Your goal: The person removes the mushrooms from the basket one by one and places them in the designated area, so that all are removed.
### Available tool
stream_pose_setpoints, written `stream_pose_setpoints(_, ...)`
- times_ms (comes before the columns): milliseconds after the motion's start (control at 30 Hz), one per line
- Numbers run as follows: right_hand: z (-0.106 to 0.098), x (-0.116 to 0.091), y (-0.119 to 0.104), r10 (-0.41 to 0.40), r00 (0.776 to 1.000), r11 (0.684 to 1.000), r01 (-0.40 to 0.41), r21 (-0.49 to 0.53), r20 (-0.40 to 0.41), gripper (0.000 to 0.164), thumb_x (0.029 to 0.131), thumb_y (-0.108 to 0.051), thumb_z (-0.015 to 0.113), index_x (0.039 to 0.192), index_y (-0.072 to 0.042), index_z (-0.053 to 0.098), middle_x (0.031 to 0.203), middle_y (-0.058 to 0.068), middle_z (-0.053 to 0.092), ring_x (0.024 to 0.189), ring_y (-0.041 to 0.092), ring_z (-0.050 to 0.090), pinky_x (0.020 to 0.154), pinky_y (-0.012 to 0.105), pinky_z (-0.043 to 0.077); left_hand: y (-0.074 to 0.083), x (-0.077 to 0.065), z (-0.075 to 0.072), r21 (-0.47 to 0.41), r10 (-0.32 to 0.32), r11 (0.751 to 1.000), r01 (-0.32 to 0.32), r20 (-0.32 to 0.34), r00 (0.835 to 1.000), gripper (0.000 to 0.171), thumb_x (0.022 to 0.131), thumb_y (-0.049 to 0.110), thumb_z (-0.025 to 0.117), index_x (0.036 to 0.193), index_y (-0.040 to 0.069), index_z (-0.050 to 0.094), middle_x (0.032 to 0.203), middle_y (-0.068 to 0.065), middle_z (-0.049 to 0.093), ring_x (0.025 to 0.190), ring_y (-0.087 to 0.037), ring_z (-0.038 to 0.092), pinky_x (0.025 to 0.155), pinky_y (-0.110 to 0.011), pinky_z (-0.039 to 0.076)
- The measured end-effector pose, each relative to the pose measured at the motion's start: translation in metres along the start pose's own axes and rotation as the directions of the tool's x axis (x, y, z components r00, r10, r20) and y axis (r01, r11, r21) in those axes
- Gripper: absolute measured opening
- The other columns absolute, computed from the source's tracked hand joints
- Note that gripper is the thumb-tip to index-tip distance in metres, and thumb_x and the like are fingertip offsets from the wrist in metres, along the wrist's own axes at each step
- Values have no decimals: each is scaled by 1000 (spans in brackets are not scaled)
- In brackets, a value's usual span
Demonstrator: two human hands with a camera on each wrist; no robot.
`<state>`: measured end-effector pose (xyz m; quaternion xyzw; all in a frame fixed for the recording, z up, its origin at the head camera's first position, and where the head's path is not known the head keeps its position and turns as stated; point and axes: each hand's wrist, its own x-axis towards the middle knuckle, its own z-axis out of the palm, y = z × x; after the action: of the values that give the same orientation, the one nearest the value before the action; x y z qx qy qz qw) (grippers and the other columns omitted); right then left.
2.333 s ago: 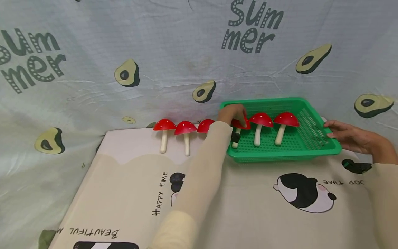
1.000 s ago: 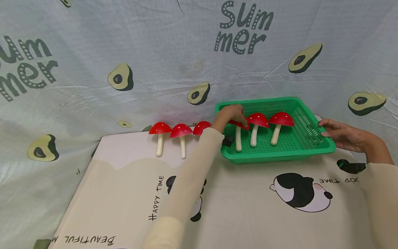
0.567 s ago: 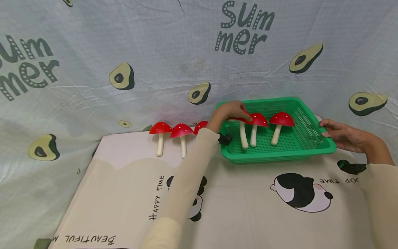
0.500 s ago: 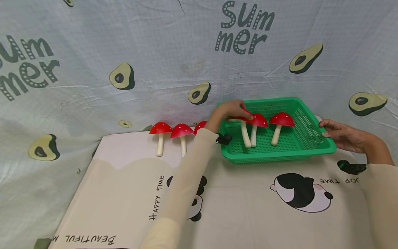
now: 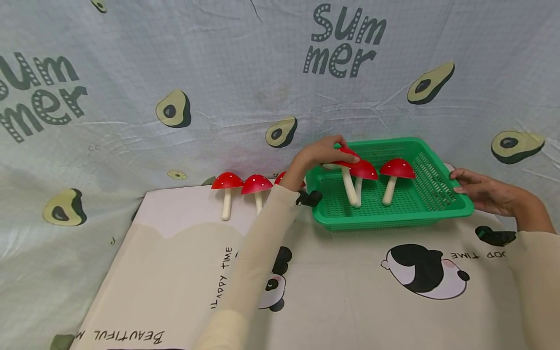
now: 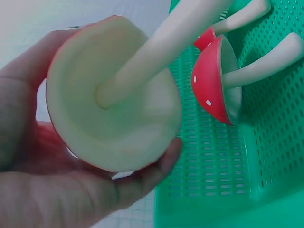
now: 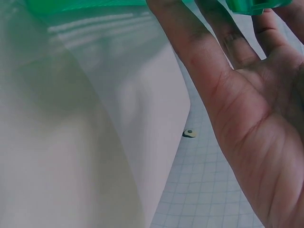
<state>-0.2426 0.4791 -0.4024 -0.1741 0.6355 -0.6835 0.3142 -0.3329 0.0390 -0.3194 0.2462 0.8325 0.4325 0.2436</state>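
Observation:
My left hand (image 5: 325,150) grips a toy mushroom (image 6: 114,95) by its red cap, over the left part of a green basket (image 5: 393,219). In the left wrist view the cap's pale underside faces the camera, fingers and thumb round its edge. The held stem slants down in front of a second mushroom (image 5: 365,170); a third mushroom (image 5: 397,168) lies to the right in the basket. My right hand (image 5: 494,193) holds the basket's right rim between thumb and fingers; in the right wrist view only a bit of rim (image 7: 251,5) shows among the fingers.
Left of the basket, a mushroom (image 5: 226,181), another mushroom (image 5: 256,184) and one partly hidden by the left wrist lie in a row on the cream printed cloth (image 5: 175,272). A pale avocado-print sheet (image 5: 227,97) hangs close behind.
My left hand takes its mushroom by the cap, lifts it slightly and shifts it right, so its stem now overlaps the neighbouring mushroom. The right hand stays on the basket rim.

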Motion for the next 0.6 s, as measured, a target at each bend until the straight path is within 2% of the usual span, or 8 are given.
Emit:
stream_pose_setpoints(200, -1, 1, -1, 4, 1000, 1000, -4, 3, -27, 38, 105, 7, 30, 124, -20, 49, 117, -2, 56, 102, 16, 67, 85, 37, 60, -3, -7, 0, -151, 58, 987, -61, -21, 998, 44, 95, 31, 70, 129, 13, 49, 126, -6, 55, 112, -20, 54, 104, -49, 49)
stream_pose_setpoints(367, 0, 3, -1, 2, 999, 1000, -2, -19, -39, 38, 106, 7, 30, 125, -20, 47, 118, -3, 56, 102, 15, 67, 85, 36, 60, -7, -19, -3, -176, 117, 976, -130, -83, 990, 45, 99, 27, 64, 141, 17, 49, 130, -5, 55, 115, -21, 54, 101, -44, 51)
stream_pose_setpoints(600, -3, 0, 3, -16, 999, 1000, 15, -23, -28, 41, 107, 6, 27, 134, -21, 44, 125, -3, 58, 105, 17, 68, 87, 37, 60, -15, -37, -8, -264, 166, 945, -194, -124, 978, 34, 105, 22, 48, 138, 20, 57, 137, -1, 56, 121, -20, 56, 100, -53, 52)
